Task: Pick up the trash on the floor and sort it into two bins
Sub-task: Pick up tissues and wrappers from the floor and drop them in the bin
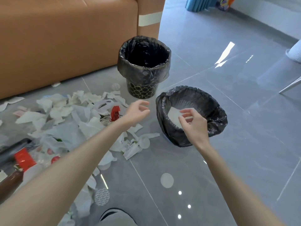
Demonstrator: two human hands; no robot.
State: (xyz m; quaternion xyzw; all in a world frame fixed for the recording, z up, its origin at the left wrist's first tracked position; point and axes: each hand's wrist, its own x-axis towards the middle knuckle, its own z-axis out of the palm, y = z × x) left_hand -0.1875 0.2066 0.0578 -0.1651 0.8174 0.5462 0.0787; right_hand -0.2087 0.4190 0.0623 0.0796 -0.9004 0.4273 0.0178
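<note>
Grey glossy tile floor [236,98], tan sofa [65,38] at back left. Two black-lined bins stand side by side: the taller bin [141,90] by the sofa corner, the low bin [217,115] nearer and to its right. Right hand [195,123] hovers over the low bin's mouth with fingers loosely curled and nothing in them as far as I can see; a white scrap [172,116] lies inside the bin just under the fingertips. Left hand [136,112] hangs in the air between the bins and the litter, relaxed, grasping nothing. The trash pile [65,111], mostly white paper and plastic, spreads on the floor to the left of both hands, well apart from the right one. A red wrapper [115,112] lies just left of the left wrist. Left hand is clearly nearer, so the next pick is likely a short reach down-left; the pile runs along the sofa front.
</note>
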